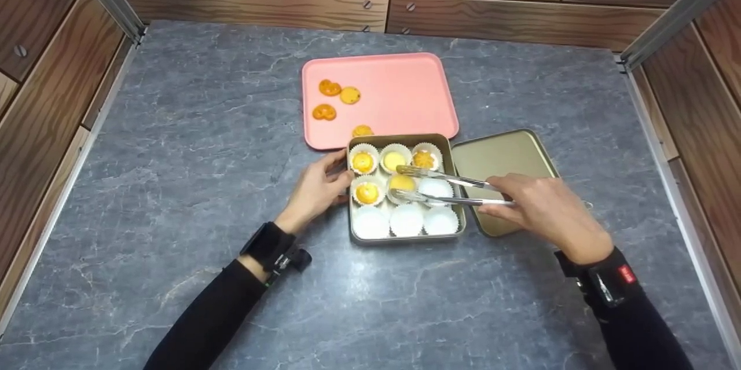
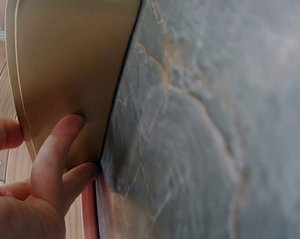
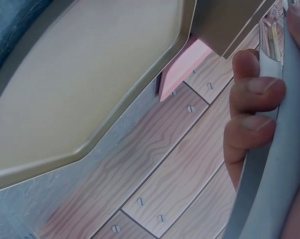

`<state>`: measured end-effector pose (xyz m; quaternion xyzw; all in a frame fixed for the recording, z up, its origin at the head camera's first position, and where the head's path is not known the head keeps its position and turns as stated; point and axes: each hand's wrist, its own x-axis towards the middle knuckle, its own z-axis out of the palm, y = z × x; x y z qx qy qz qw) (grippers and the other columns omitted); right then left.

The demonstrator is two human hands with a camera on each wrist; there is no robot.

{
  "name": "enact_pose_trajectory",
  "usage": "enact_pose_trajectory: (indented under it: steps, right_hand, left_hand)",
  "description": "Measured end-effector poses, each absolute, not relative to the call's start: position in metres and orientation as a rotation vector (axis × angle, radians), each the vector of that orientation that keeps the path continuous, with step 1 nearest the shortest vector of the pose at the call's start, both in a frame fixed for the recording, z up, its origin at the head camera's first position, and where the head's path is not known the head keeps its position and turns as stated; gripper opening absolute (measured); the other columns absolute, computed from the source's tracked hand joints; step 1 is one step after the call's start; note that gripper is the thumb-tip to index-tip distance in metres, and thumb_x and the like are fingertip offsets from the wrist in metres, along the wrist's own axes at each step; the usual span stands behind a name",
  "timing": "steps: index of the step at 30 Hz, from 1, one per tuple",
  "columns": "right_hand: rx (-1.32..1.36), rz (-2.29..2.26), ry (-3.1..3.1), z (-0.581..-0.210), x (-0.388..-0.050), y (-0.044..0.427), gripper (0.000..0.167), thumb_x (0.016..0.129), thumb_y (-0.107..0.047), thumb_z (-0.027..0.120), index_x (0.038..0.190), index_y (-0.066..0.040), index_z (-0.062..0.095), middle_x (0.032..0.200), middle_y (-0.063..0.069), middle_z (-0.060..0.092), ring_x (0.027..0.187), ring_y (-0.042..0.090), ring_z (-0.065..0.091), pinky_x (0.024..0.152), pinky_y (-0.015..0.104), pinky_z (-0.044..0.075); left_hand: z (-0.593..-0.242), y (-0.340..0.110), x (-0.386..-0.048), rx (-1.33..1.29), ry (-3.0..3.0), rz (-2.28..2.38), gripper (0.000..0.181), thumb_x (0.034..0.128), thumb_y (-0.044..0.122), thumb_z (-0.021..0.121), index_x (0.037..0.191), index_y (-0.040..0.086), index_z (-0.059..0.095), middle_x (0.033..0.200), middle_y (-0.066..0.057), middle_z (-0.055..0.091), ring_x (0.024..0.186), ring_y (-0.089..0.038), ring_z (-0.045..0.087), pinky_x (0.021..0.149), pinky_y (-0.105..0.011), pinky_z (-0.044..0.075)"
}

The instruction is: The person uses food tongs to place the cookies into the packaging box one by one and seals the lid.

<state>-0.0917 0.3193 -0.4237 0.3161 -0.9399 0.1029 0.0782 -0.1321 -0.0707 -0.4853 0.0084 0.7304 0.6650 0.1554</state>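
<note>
A gold tin (image 1: 406, 242) holds rows of white paper cups, some with small yellow pastries. My left hand (image 1: 315, 189) touches the tin's left outer wall; in the left wrist view its fingertips (image 2: 72, 122) press on the gold metal and one finger is at the rim. With my right hand (image 1: 547, 208) I grip metal tongs (image 1: 472, 179), fingers curled round the handle in the right wrist view. The tong tips are down in the tin, either side of a yellow pastry (image 1: 402, 183) in the middle cup. Whether they touch it I cannot tell.
Behind the tin lies a pink tray (image 1: 399, 92) with several pastries at its left and front, one partly hidden by the tin. The gold lid (image 1: 503, 153) lies at the tin's right, under my right hand. Wood-patterned panels (image 1: 301, 2) border the grey marbled table.
</note>
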Motion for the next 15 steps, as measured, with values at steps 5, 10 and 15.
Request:
enact_pose_trajectory:
  steps: [5, 10, 15]
  right_hand:
    - [0.949, 0.291, -2.805, -0.424, -0.0918, 0.3163, 0.041, 0.087, -0.044, 0.081, 0.108, -0.01, 0.073, 0.077, -0.005, 0.063, 0.06, 0.008, 0.053, 0.047, 0.031, 0.05]
    - [0.959, 0.287, -2.793, -0.4239, -0.0924, 0.3137, 0.043, 0.086, -0.044, 0.082, 0.109, -0.009, 0.073, 0.075, -0.005, 0.06, 0.058, 0.008, 0.051, 0.046, 0.031, 0.05]
    - [0.959, 0.284, -2.799, -0.4241, -0.0932, 0.3135, 0.044, 0.087, -0.045, 0.082, 0.11, -0.008, 0.074, 0.075, -0.004, 0.061, 0.059, 0.009, 0.052, 0.046, 0.031, 0.05]
  left_hand:
    - [-0.4846, -0.0713, -0.1312, 0.039, 2.115, 1.897, 0.06, 0.0994, 0.006, 0.064, 0.156, 0.005, 0.044, 0.155, -0.02, 0.048, 0.122, -0.032, 0.066, 0.079, -0.036, 0.067]
    - [-0.4848, -0.0707, -0.1319, 0.028, 2.116, 1.879, 0.06, 0.0994, 0.007, 0.065, 0.156, 0.006, 0.043, 0.156, -0.021, 0.046, 0.125, -0.033, 0.064, 0.079, -0.035, 0.067]
    - [-0.484, -0.0699, -0.1315, 0.025, 2.107, 1.879, 0.061, 0.1, 0.006, 0.064, 0.157, 0.006, 0.041, 0.159, -0.022, 0.042, 0.131, -0.035, 0.059, 0.079, -0.035, 0.067]
